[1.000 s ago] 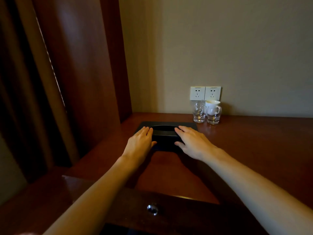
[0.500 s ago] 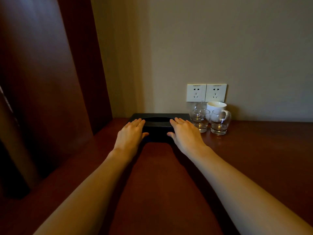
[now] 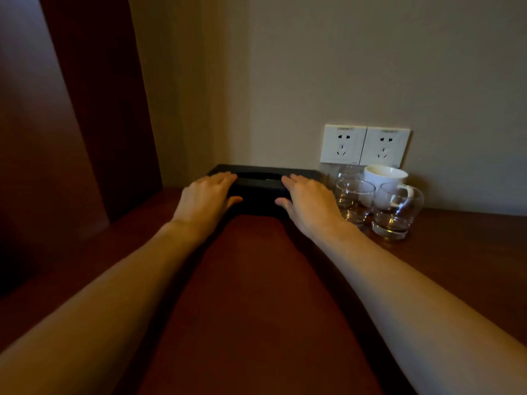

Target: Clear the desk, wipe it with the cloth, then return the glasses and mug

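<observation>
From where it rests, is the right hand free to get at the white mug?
Probably not directly: the right hand rests on the black box, and two glasses stand in front of the white mug.

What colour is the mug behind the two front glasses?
White, plain with no pattern; the mug shows best in the head view, the only one.

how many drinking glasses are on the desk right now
3. One glass stands beside the right hand, another is right of it in front of the white mug, and a third sits behind, mostly hidden. More could be hidden.
</observation>
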The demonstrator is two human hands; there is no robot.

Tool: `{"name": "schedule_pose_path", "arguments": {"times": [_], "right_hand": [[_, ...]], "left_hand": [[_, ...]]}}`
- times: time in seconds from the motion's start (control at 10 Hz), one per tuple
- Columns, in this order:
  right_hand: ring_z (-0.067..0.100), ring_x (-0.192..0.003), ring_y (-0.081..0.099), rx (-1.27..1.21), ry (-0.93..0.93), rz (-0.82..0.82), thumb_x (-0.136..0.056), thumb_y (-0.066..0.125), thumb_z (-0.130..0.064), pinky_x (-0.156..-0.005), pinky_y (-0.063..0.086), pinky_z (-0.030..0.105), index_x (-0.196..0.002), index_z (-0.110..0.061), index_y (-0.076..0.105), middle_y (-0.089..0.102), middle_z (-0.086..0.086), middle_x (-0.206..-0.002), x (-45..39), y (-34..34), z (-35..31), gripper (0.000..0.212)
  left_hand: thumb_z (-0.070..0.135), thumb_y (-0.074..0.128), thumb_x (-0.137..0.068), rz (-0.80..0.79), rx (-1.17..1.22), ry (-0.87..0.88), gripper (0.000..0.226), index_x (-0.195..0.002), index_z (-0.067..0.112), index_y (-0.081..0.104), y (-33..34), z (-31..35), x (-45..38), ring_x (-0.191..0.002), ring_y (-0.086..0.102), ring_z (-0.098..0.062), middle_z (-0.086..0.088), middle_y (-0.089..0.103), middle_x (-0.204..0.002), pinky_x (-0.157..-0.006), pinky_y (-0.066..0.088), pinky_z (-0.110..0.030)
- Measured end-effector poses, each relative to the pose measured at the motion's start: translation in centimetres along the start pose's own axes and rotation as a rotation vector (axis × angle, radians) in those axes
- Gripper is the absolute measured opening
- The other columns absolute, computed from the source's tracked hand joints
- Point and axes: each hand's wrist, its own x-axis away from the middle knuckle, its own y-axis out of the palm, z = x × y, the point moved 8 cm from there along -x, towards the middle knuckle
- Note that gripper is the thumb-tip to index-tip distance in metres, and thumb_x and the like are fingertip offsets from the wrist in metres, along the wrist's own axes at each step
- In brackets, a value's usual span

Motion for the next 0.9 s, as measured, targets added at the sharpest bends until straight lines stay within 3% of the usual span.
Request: {"name": "schedule_pose_path", "arguments": {"times": [0.1, 0.3, 0.5, 0.6, 0.7, 0.8, 0.9], "right_hand": [[0.028, -0.131, 0.054, 0.009, -0.002, -0.002, -0.102, 0.058, -0.042, -0.102, 0.045, 0.04, -0.148, -0.014, 0.05, 0.057, 0.007, -0.144, 0.0, 0.1, 0.0, 0.054], [0.026, -0.134, 0.051, 0.0, -0.003, -0.011, -0.103, 0.057, -0.04, -0.105, 0.042, 0.037, -0.15, -0.014, 0.047, 0.055, 0.007, -0.147, 0.1, -0.2, -0.1, 0.055], [0.024, -0.133, 0.052, -0.029, -0.028, 0.044, -0.102, 0.057, -0.043, -0.106, 0.041, 0.035, -0.149, -0.017, 0.049, 0.056, 0.004, -0.145, 0.3, 0.0, 0.3, 0.054], [0.024, -0.133, 0.052, -0.041, -0.04, 0.046, -0.102, 0.058, -0.042, -0.106, 0.041, 0.036, -0.147, -0.016, 0.051, 0.057, 0.006, -0.145, 0.2, 0.1, 0.4, 0.053], [0.026, -0.134, 0.051, -0.028, -0.018, -0.006, -0.102, 0.059, -0.039, -0.107, 0.041, 0.037, -0.149, -0.013, 0.048, 0.055, 0.008, -0.146, 0.1, 0.0, 0.0, 0.055], [0.031, -0.139, 0.044, 0.095, -0.033, -0.182, -0.101, 0.061, -0.031, -0.112, 0.037, 0.04, -0.155, -0.007, 0.034, 0.045, 0.015, -0.152, 0.2, -0.1, -0.3, 0.065], [0.037, -0.143, 0.035, 0.185, -0.007, -0.244, -0.099, 0.06, -0.026, -0.12, 0.029, 0.048, -0.157, -0.007, 0.028, 0.035, 0.02, -0.154, 2.0, -2.8, -0.5, 0.069]], "left_hand": [[0.045, 0.063, -0.095, 0.035, -0.005, 0.017, 0.057, -0.145, 0.019, 0.053, -0.2, -0.1, 0.3, -0.12, 0.063, -0.028, 0.0, 0.057, -0.145, -0.082, 0.057, -0.045], [0.046, 0.06, -0.097, 0.036, 0.014, 0.016, 0.058, -0.147, 0.019, 0.05, -0.1, 0.1, 0.1, -0.124, 0.06, -0.028, 0.0, 0.054, -0.148, -0.085, 0.056, -0.046], [0.047, 0.058, -0.096, 0.143, 0.125, 0.085, 0.057, -0.145, 0.017, 0.052, 0.8, -0.6, 0.5, -0.13, 0.055, -0.027, -0.004, 0.056, -0.144, -0.1, 0.05, -0.047], [0.048, 0.056, -0.096, 0.121, 0.14, 0.12, 0.058, -0.144, 0.017, 0.052, 1.2, -1.1, 0.2, -0.13, 0.055, -0.028, -0.005, 0.057, -0.144, -0.105, 0.047, -0.048], [0.042, 0.058, -0.099, 0.023, 0.082, 0.069, 0.058, -0.148, 0.014, 0.047, 0.9, -0.2, 0.1, -0.133, 0.051, -0.03, -0.008, 0.051, -0.149, -0.107, 0.045, -0.045], [0.032, 0.048, -0.106, -0.279, -0.16, 0.008, 0.068, -0.158, 0.001, 0.016, 0.0, 1.8, -0.3, -0.147, 0.032, -0.03, -0.017, 0.024, -0.163, -0.115, 0.034, -0.041], [0.038, 0.04, -0.107, -0.359, -0.13, -0.055, 0.069, -0.158, 0.001, 0.013, -3.0, 5.1, 0.5, -0.147, 0.03, -0.033, -0.018, 0.024, -0.162, -0.115, 0.031, -0.046]]}}
